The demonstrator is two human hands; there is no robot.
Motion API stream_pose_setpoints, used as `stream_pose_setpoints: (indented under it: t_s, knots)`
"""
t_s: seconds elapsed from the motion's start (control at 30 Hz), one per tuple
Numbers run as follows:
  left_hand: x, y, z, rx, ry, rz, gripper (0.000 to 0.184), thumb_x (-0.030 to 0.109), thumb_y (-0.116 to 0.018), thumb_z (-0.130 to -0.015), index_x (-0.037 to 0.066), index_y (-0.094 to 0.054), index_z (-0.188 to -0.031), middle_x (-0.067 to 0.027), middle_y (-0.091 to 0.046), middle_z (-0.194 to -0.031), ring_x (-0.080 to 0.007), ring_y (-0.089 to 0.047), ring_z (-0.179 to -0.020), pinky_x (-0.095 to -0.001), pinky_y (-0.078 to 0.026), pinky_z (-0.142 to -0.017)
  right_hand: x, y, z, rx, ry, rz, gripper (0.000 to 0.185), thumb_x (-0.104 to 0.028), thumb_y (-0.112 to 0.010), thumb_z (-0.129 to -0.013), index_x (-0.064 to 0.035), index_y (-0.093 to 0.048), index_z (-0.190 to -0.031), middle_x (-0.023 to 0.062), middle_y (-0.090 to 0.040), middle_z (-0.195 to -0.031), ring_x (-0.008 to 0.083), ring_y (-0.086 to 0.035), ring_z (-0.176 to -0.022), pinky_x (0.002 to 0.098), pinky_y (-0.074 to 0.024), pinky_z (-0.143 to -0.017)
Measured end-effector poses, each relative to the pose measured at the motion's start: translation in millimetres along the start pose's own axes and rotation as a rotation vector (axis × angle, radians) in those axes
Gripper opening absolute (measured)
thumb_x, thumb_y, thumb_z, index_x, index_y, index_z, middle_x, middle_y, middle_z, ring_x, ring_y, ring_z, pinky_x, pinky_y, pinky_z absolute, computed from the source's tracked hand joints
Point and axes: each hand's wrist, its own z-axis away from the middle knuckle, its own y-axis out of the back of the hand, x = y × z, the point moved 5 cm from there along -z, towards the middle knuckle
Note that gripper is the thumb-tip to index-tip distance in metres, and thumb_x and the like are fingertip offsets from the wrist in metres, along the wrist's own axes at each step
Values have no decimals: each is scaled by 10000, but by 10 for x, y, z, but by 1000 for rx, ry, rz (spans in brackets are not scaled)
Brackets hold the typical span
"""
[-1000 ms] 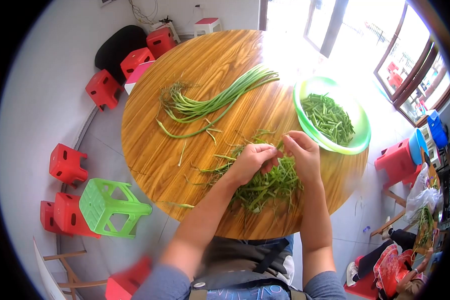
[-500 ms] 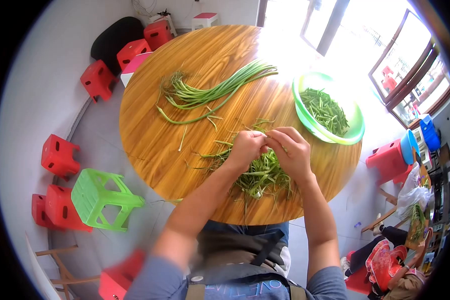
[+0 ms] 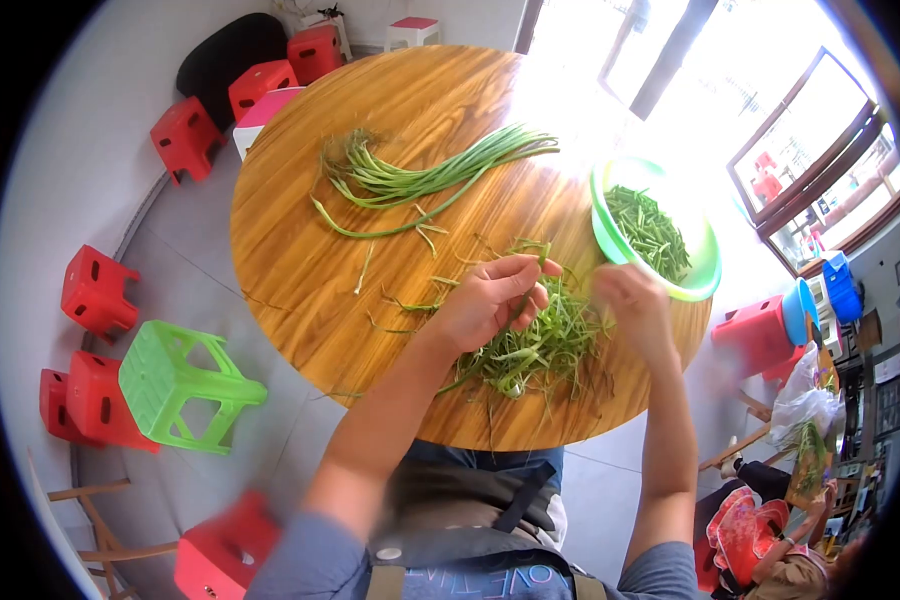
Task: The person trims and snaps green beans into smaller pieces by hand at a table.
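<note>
Head view: right hand (image 3: 632, 297) has parted toward the bowl (image 3: 706, 240) at the table's (image 3: 295, 250) right edge, fingers too blurred to tell; left hand (image 3: 485, 307) alone pinches a stem (image 3: 544, 254).

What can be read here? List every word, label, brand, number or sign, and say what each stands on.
"OVE": on the front of the wearer's shirt, near the bottom edge of the picture.
The shirt's other letters, to the left: too unclear to read surely.
Any print on the things along the right edge: too small to read.
</note>
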Motion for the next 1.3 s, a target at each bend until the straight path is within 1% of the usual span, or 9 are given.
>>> stream_pose_setpoints:
  t_s: [0.17, 0.27, 0.37, 0.47, 0.73, 0.97, 1.17, 1.27, 1.3]
  knots:
    - [-66, 30, -27, 12, 11, -154, 292, 209, -464, -928, 3, -529, -1124, -7, -552, -746, -63, -438, -600, -182, -341, -539, 114, 297, -213, 491, -44, 427, 207, -34, -628, -792, -4, -614, -997, 78, -607, -874, 140, -570, -669, 248, -461, -592]
    - [-80, 27, -35, 49, -26, -224, 270, 167, -460, -924, -12, -542, -1109, -4, -563, -762, -59, -440, -607, -180, -356, -556, 3, -43, -72, 147, -440, -335, 250, -30, -631, -801, 11, -596, -1046, 37, -580, -880, 77, -537, -694, 203, -437, -610]
    - [-131, 7, -49, 59, -52, -320, 232, 127, -485, -905, -33, -570, -1050, -9, -583, -777, -52, -456, -606, -187, -383, -554, -225, -331, 26, 162, -406, -599, 211, -27, -641, -799, 10, -602, -1003, 2, -552, -841, 42, -505, -697, 184, -417, -607]
    - [-184, 31, -66, 66, -47, -417, 218, 116, -512, -892, -34, -573, -1038, -19, -600, -798, -55, -503, -640, -192, -417, -564, -178, -428, 29, 182, -345, -611, 156, -9, -650, -781, 5, -609, -932, 16, -557, -825, 56, -512, -690, 192, -424, -606]
    - [-245, 104, -111, 69, -52, 180, 239, 166, -520, -903, -15, -561, -1053, -88, -615, -945, -139, -609, -804, -266, -507, -695, -521, -409, 93, 274, 49, -160, 124, 39, -649, -734, -5, -624, -846, 81, -571, -804, 168, -571, -696, 250, -466, -602]
    - [-56, 182, -36, 190, -38, 270, 265, 228, -464, -929, 71, -522, -1135, -61, -613, -869, -123, -570, -778, -266, -470, -688, -396, -331, 398, -76, -145, -650, 126, 99, -626, -701, 29, -590, -800, 58, -549, -743, 138, -544, -653, 237, -435, -550]
    - [24, 234, -65, 144, -128, 168, 278, 165, -411, -943, 9, -503, -1154, -54, -594, -818, -89, -451, -631, -216, -381, -596, 9, -72, 644, -3, -301, -1210, 197, 65, -618, -718, 24, -588, -909, 80, -530, -728, 133, -534, -669, 228, -435, -580]
    - [-6, 173, -74, 117, -124, 81, 282, 131, -385, -942, -19, -493, -1155, -55, -597, -833, -81, -466, -657, -208, -380, -601, -249, -168, 417, -163, -317, -262, 236, 15, -626, -748, -2, -594, -981, 91, -556, -736, 147, -559, -683, 246, -456, -607]
    - [-19, 150, -68, 100, -104, 67, 280, 126, -387, -939, -19, -494, -1154, -55, -598, -840, -79, -467, -662, -205, -378, -602, -280, -222, 414, -187, -58, -157, 264, -19, -633, -767, -25, -597, -1028, 90, -591, -813, 163, -581, -691, 261, -468, -633]
